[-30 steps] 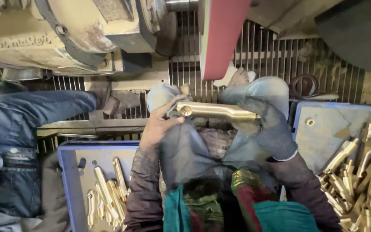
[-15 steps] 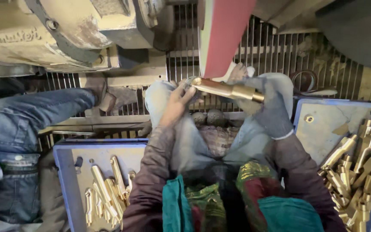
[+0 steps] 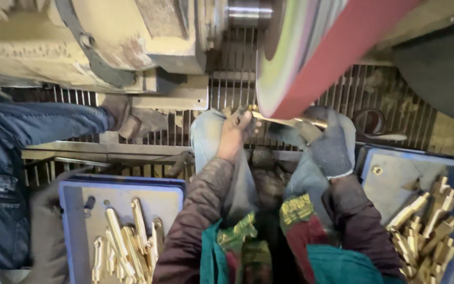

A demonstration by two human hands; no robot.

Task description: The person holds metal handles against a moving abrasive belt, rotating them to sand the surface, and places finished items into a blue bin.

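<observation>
A slatted metal floor grate (image 3: 227,89) spans the scene. Above and left of it stands a grimy cream machine housing (image 3: 80,42); dim, dusty light lies over everything.

Slim brass rod (image 3: 290,121), roughly level, its upper side against the red wheel.

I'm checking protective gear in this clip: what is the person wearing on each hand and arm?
The left hand is bare, with no glove. The right hand wears a grey knitted glove with a pale cuff. Both arms are in dark, brownish-maroon padded jacket sleeves, the left sleeve quilted in ridges.
</observation>
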